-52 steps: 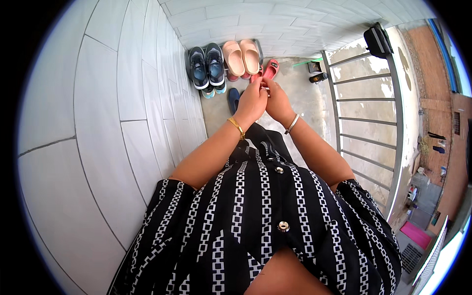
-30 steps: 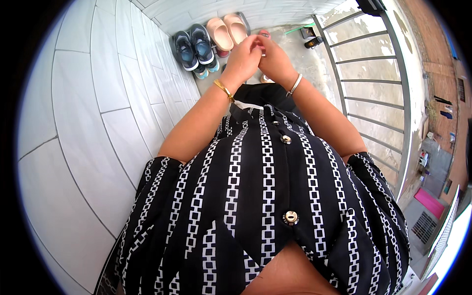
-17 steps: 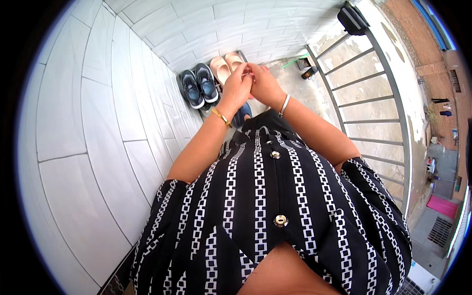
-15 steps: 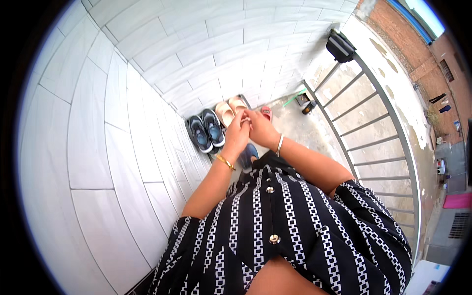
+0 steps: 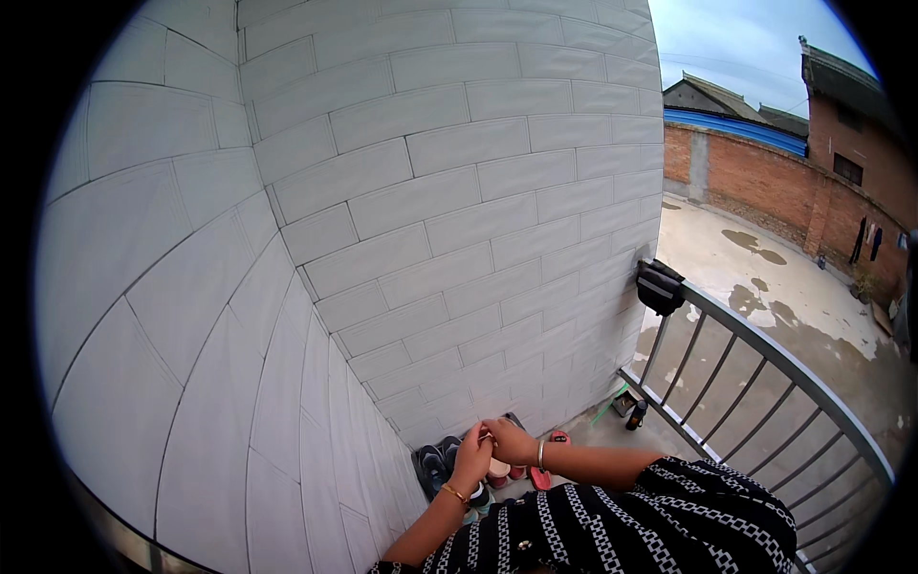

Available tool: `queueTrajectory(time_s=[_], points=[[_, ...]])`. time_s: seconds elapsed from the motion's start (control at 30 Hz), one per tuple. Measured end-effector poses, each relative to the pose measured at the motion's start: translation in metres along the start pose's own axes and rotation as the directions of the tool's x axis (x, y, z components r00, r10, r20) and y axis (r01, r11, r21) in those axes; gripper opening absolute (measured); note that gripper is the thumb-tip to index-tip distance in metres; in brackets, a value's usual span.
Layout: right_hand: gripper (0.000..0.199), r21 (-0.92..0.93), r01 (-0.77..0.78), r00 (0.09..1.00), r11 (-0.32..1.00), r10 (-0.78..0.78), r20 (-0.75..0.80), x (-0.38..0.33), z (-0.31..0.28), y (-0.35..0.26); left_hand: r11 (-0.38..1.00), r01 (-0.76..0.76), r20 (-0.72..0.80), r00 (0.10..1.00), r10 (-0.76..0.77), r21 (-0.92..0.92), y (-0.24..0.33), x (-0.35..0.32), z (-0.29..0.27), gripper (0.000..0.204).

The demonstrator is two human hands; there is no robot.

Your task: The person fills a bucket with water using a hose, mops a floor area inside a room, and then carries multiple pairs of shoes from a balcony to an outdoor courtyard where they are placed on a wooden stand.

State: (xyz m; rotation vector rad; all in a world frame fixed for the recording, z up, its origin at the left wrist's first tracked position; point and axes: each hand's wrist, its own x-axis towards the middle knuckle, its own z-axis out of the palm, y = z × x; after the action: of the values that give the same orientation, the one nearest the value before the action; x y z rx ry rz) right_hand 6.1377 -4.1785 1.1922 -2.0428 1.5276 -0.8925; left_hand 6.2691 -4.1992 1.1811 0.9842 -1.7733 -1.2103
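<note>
My left hand (image 5: pixel 470 459) and my right hand (image 5: pixel 513 443) are brought together low in front of me, their fingers closed and meeting at the tips. Whatever lies between the fingers, if anything, is too small to make out. A gold-coloured bracelet (image 5: pixel 454 493) circles my left wrist and a silver-coloured bangle (image 5: pixel 541 455) my right. Beyond and below the hands, dark sneakers (image 5: pixel 433 467) stand by the wall on the left. Red slippers (image 5: pixel 541 477) lie on the right, and pale shoes (image 5: pixel 498 474) are partly hidden behind my hands.
A tiled wall (image 5: pixel 459 220) rises ahead and continues along my left. On the right runs a metal railing (image 5: pixel 794 378) with a black bag (image 5: pixel 660 287) at its far end. A dark bottle (image 5: pixel 636 414) stands at its foot. Beyond lies a yard with a brick wall (image 5: pixel 741 172).
The view has tilted upward, so my hands and the shoes sit lower and more wall and sky show. My hands stay joined.
</note>
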Motion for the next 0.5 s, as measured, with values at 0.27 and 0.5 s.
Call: queueTrajectory(time_s=[0.27,0.5], points=[[0.036,0.08,-0.002,0.993,0.997,-0.007,0.114,-0.025,-0.033,0.004,0.997,-0.013,0.107,0.994,0.021,-0.075,0.031,-0.02,0.025,0.033],[0.044,-0.027,-0.154,0.984,0.988,0.156,0.09,-0.054,-0.078,0.007,0.995,-0.035,0.081,0.996,0.043,-0.097,0.052,-0.007,0.076,0.03]])
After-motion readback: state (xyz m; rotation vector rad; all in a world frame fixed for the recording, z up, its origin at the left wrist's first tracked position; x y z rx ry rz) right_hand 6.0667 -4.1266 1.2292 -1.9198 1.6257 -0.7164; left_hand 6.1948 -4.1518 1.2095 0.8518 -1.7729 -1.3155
